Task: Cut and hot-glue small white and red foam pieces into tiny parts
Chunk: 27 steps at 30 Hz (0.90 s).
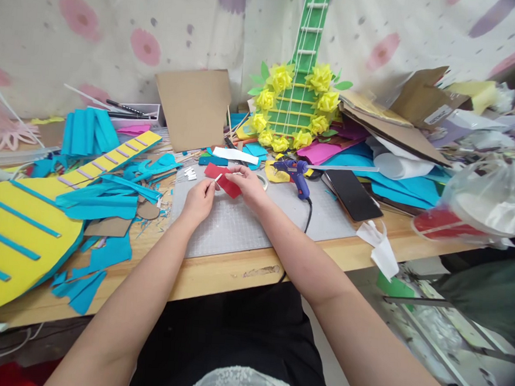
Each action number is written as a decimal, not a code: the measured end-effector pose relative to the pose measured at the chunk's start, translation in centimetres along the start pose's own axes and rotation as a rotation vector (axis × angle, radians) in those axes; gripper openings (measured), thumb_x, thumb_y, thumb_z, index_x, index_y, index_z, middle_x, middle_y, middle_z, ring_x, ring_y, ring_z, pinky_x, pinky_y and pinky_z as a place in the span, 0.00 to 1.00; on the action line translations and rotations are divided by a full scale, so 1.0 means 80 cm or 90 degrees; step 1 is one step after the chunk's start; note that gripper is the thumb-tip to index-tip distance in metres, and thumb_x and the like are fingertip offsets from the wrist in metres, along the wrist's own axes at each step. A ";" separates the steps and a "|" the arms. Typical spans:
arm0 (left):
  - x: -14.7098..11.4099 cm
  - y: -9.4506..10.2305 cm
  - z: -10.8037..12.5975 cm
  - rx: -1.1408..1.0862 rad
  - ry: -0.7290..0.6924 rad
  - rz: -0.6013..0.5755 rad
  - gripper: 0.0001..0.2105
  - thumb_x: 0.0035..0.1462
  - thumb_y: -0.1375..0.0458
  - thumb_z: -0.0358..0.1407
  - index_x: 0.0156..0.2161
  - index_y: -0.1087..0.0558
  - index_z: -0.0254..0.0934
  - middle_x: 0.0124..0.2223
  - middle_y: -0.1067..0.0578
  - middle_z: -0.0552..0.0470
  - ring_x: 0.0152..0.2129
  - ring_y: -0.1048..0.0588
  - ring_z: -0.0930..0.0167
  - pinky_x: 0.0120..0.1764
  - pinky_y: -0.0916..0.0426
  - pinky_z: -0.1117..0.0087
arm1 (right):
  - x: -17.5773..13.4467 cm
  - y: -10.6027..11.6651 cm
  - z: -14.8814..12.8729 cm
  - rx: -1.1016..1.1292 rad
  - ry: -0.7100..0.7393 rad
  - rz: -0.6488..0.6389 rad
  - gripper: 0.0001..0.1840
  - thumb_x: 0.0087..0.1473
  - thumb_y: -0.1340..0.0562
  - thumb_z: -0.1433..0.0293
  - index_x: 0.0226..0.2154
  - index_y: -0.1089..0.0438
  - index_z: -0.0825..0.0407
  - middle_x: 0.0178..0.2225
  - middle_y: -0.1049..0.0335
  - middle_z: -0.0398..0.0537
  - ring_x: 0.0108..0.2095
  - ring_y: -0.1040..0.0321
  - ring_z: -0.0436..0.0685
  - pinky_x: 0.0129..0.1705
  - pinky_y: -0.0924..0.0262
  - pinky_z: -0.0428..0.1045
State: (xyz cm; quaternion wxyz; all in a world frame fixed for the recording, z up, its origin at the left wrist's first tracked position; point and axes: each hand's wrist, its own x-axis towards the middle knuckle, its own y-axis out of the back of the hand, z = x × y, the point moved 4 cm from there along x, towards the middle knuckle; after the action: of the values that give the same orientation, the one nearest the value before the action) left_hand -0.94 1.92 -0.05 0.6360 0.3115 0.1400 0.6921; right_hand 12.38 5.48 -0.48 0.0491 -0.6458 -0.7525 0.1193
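Observation:
Over the grey cutting mat (237, 230), my left hand (198, 202) pinches a short white stick (217, 178) between thumb and fingers. My right hand (248, 186) is closed on a piece of red paper (230, 187), which spreads out between both hands. The stick lies against or just above the paper; I cannot tell which. Several small white pieces (190, 173) rest on the mat left of my hands. Behind my right hand a roll of tape (263, 182) is partly hidden. A blue glue gun (298, 175) lies to the right.
A yellow cardboard guitar (21, 229) and blue paper scraps (107, 253) fill the left. At the back stand a cardboard sheet (195, 109) and a green guitar (308, 67) with yellow flowers. To the right are a phone (353, 194), stacked paper and a bagged cup (477, 202).

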 end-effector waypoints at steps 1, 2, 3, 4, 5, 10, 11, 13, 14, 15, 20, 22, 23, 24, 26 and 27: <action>0.000 0.000 0.002 0.012 -0.005 0.003 0.09 0.58 0.54 0.33 0.29 0.33 0.37 0.31 0.28 0.50 0.30 0.31 0.70 0.36 0.40 0.72 | 0.000 0.000 0.000 0.002 -0.001 0.000 0.12 0.40 0.36 0.69 0.30 0.37 0.52 0.24 0.31 0.38 0.23 0.36 0.46 0.27 0.42 0.43; 0.000 0.001 0.003 0.025 -0.008 0.005 0.09 0.58 0.54 0.33 0.29 0.33 0.38 0.31 0.28 0.50 0.31 0.31 0.69 0.36 0.41 0.72 | 0.000 0.001 0.000 0.002 -0.002 0.002 0.12 0.39 0.36 0.69 0.30 0.37 0.52 0.24 0.31 0.39 0.23 0.36 0.46 0.27 0.42 0.43; 0.000 0.001 0.004 0.037 -0.010 0.009 0.09 0.58 0.54 0.33 0.29 0.33 0.38 0.31 0.28 0.50 0.31 0.31 0.69 0.36 0.41 0.71 | 0.001 0.001 0.000 0.002 -0.003 0.004 0.12 0.39 0.36 0.69 0.30 0.37 0.52 0.24 0.31 0.38 0.23 0.36 0.46 0.27 0.42 0.43; 0.000 0.002 0.005 0.049 -0.012 0.013 0.09 0.58 0.53 0.33 0.29 0.33 0.38 0.31 0.28 0.50 0.31 0.31 0.69 0.36 0.41 0.71 | 0.001 0.002 0.001 0.002 -0.003 0.005 0.13 0.39 0.35 0.68 0.30 0.37 0.52 0.24 0.31 0.38 0.23 0.36 0.45 0.27 0.42 0.43; 0.000 0.002 0.005 0.061 -0.014 0.017 0.09 0.57 0.53 0.32 0.28 0.33 0.38 0.31 0.29 0.49 0.31 0.32 0.68 0.36 0.41 0.71 | 0.001 0.002 0.001 0.002 -0.004 0.006 0.13 0.38 0.35 0.68 0.30 0.37 0.52 0.24 0.31 0.38 0.22 0.36 0.45 0.27 0.42 0.43; 0.000 0.000 0.009 0.088 -0.038 0.022 0.09 0.57 0.53 0.31 0.27 0.34 0.38 0.31 0.30 0.49 0.32 0.32 0.67 0.37 0.40 0.70 | 0.003 0.001 0.004 -0.010 -0.001 0.012 0.16 0.37 0.33 0.66 0.30 0.37 0.52 0.23 0.30 0.39 0.23 0.34 0.46 0.26 0.42 0.43; 0.000 -0.001 0.010 0.090 -0.045 0.020 0.09 0.57 0.53 0.31 0.28 0.34 0.38 0.31 0.29 0.48 0.32 0.32 0.67 0.37 0.40 0.70 | 0.003 0.001 0.004 -0.017 0.000 0.017 0.16 0.37 0.32 0.67 0.30 0.38 0.52 0.23 0.30 0.39 0.23 0.34 0.47 0.26 0.41 0.43; -0.001 -0.004 0.011 0.089 -0.060 0.014 0.09 0.57 0.53 0.31 0.28 0.33 0.38 0.32 0.29 0.48 0.33 0.31 0.67 0.38 0.40 0.69 | 0.004 0.000 0.004 -0.034 0.007 0.037 0.16 0.37 0.32 0.68 0.29 0.39 0.52 0.23 0.31 0.38 0.23 0.33 0.47 0.27 0.40 0.43; -0.002 -0.005 0.011 0.084 -0.065 0.010 0.09 0.56 0.52 0.32 0.29 0.32 0.38 0.32 0.28 0.47 0.33 0.31 0.67 0.39 0.39 0.69 | 0.004 0.001 0.003 -0.042 0.014 0.049 0.15 0.38 0.32 0.69 0.28 0.39 0.52 0.22 0.31 0.38 0.23 0.33 0.47 0.27 0.39 0.44; -0.003 -0.005 0.010 0.073 -0.065 0.009 0.08 0.56 0.51 0.32 0.30 0.30 0.38 0.33 0.28 0.47 0.33 0.31 0.67 0.39 0.39 0.69 | 0.005 0.001 0.002 -0.048 0.020 0.059 0.15 0.38 0.33 0.69 0.28 0.39 0.52 0.22 0.32 0.38 0.23 0.33 0.47 0.27 0.39 0.43; 0.001 0.000 -0.008 -0.200 0.113 0.038 0.09 0.54 0.48 0.36 0.35 0.27 0.35 0.31 0.27 0.49 0.26 0.30 0.72 0.32 0.34 0.70 | 0.004 0.005 -0.002 -0.064 0.035 0.049 0.14 0.39 0.33 0.69 0.29 0.39 0.51 0.23 0.31 0.37 0.23 0.33 0.46 0.27 0.39 0.43; 0.003 0.001 -0.015 -0.352 0.212 0.036 0.08 0.52 0.45 0.37 0.33 0.28 0.34 0.30 0.27 0.50 0.24 0.29 0.74 0.32 0.31 0.70 | 0.002 0.004 -0.004 -0.074 0.041 0.008 0.15 0.39 0.33 0.68 0.31 0.38 0.51 0.25 0.30 0.38 0.24 0.32 0.47 0.28 0.38 0.44; 0.004 0.001 -0.015 -0.413 0.244 0.029 0.07 0.50 0.43 0.37 0.32 0.28 0.33 0.29 0.26 0.51 0.24 0.28 0.74 0.33 0.30 0.70 | 0.000 0.002 -0.005 -0.080 0.048 -0.016 0.15 0.39 0.34 0.68 0.31 0.38 0.51 0.26 0.30 0.38 0.25 0.32 0.47 0.30 0.38 0.44; 0.004 0.001 -0.015 -0.461 0.262 0.019 0.07 0.48 0.41 0.36 0.32 0.28 0.33 0.29 0.26 0.51 0.24 0.27 0.75 0.34 0.30 0.70 | -0.001 0.001 -0.005 -0.089 0.056 -0.039 0.15 0.40 0.34 0.68 0.32 0.38 0.51 0.27 0.29 0.39 0.27 0.31 0.48 0.32 0.37 0.45; 0.004 0.002 -0.012 -0.519 0.279 -0.008 0.08 0.45 0.38 0.34 0.32 0.27 0.33 0.29 0.25 0.51 0.25 0.26 0.75 0.35 0.29 0.69 | -0.003 -0.003 -0.005 -0.121 0.081 -0.073 0.15 0.40 0.34 0.69 0.32 0.38 0.51 0.27 0.29 0.40 0.29 0.30 0.49 0.35 0.36 0.47; 0.003 0.002 -0.011 -0.531 0.284 -0.022 0.09 0.44 0.37 0.33 0.32 0.27 0.33 0.29 0.25 0.51 0.25 0.26 0.75 0.35 0.29 0.69 | -0.003 -0.004 -0.005 -0.144 0.096 -0.083 0.14 0.40 0.34 0.69 0.31 0.38 0.51 0.27 0.30 0.40 0.30 0.30 0.50 0.37 0.36 0.48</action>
State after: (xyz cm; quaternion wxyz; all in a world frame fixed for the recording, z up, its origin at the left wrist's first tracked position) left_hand -1.59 2.32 -0.56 0.6725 -0.1296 -0.0117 0.7286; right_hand 12.19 5.21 0.02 0.0400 -0.6043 -0.7955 -0.0186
